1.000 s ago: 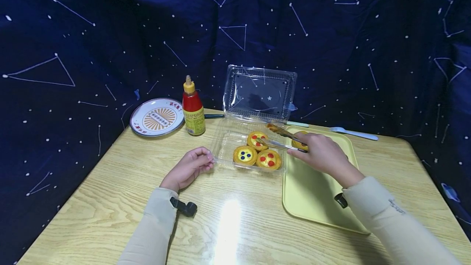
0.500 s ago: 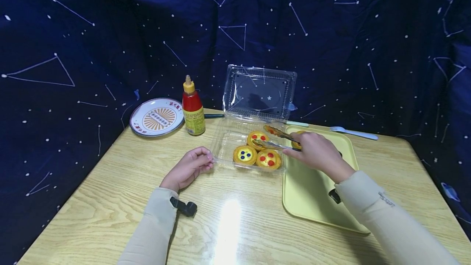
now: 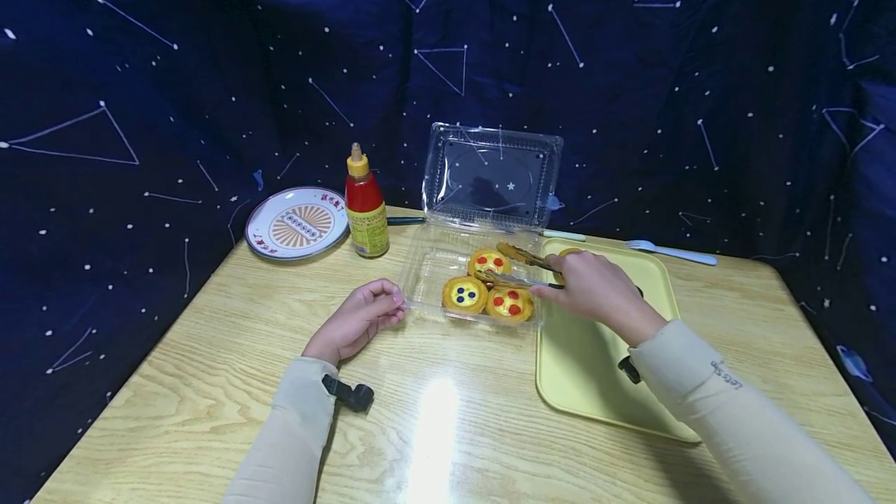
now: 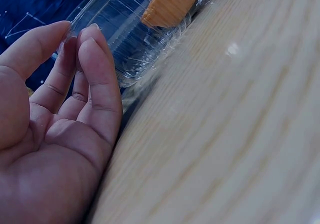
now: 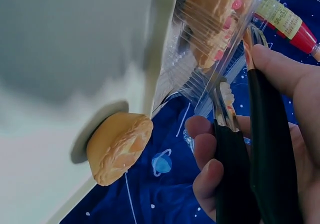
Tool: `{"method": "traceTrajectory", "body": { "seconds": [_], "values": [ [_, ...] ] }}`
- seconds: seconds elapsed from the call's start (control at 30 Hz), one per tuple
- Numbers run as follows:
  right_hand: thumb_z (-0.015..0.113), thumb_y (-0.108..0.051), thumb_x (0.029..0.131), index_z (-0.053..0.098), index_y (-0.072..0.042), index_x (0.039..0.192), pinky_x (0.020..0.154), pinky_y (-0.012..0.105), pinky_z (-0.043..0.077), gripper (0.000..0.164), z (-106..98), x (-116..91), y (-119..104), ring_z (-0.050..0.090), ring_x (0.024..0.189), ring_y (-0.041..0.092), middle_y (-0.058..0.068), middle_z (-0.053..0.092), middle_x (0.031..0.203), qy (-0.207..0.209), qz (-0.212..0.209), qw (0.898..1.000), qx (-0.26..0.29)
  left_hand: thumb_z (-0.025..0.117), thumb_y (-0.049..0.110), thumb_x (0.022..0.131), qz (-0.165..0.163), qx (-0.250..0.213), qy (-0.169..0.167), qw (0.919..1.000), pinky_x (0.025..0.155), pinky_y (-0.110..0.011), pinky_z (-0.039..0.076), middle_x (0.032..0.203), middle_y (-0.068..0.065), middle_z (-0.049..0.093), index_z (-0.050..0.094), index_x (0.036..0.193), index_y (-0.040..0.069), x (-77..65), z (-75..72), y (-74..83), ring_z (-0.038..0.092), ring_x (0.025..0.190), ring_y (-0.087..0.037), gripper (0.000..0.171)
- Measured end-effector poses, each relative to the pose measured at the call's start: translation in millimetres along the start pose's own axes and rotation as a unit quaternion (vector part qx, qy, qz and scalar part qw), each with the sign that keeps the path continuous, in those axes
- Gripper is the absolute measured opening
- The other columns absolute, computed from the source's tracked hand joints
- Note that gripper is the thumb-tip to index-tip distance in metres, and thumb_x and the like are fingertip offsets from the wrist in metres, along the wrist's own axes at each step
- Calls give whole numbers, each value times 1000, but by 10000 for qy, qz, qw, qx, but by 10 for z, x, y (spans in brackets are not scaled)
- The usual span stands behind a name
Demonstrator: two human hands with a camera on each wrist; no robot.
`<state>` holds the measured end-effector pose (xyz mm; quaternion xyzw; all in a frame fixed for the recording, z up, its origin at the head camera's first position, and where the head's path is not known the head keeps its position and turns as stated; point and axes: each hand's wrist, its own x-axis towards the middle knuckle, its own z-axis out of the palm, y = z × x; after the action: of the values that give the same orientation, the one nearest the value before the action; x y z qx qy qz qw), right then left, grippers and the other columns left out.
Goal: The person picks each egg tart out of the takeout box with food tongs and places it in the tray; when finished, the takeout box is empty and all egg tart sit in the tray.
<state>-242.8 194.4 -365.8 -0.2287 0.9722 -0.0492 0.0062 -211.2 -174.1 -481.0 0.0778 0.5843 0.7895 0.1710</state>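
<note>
My left hand (image 3: 358, 319) pinches the front left corner of a clear plastic container (image 3: 424, 274), whose lid stands raised at the back. Three egg tarts sit inside: one with blue dots (image 3: 465, 295), a front one with red dots (image 3: 509, 306) and a rear one with red dots (image 3: 488, 261). In my right hand (image 3: 603, 292) is a pair of food tongs (image 5: 270, 134) with black handles. The spread tips of the tongs reach over the rear red-dotted tart; whether they touch it I cannot tell. Another tart (image 5: 117, 149) sits on the yellow tray (image 3: 602, 387), mostly hidden by my right hand in the head view.
A squeeze bottle of red sauce (image 3: 367, 212) stands left of the container. Beyond it lies a patterned plate (image 3: 297, 224) at the table's back left edge. A light blue fork (image 3: 672, 253) lies behind the tray, and a dark handle (image 3: 406, 221) shows beside the bottle.
My right hand has moved left and slightly down with the tongs, bringing their tips further over the rear red-dotted tart. The left hand keeps its place at the container's corner.
</note>
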Motion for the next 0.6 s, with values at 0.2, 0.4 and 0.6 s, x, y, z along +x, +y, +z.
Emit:
{"method": "traceTrajectory", "body": {
  "seconds": [0.2,0.4,0.6],
  "values": [
    [71,-50,88,66,-4,120,61,48,51,56,16,14,-39,65,80,30,11,68,92,-30,-21,10000,-12,57,9,101,9,3,30,10000,76,-23,54,96,-9,61,56,101,5,0,3,-1,62,84,-14,4],
    [70,-50,88,63,-3,126,63,51,53,61,20,24,-50,66,88,35,15,69,102,-94,15,10000,16,58,9,100,-1,-8,57,10000,77,-23,54,97,-9,61,56,101,4,-1,12,4,62,85,-14,6],
    [70,-51,88,62,-3,130,65,52,53,64,32,41,-75,65,93,38,18,69,109,-152,96,9998,15,58,9,100,-12,-34,47,10000,76,-22,54,96,-8,61,56,101,5,1,10,-6,62,84,-14,5]
  ]
}}
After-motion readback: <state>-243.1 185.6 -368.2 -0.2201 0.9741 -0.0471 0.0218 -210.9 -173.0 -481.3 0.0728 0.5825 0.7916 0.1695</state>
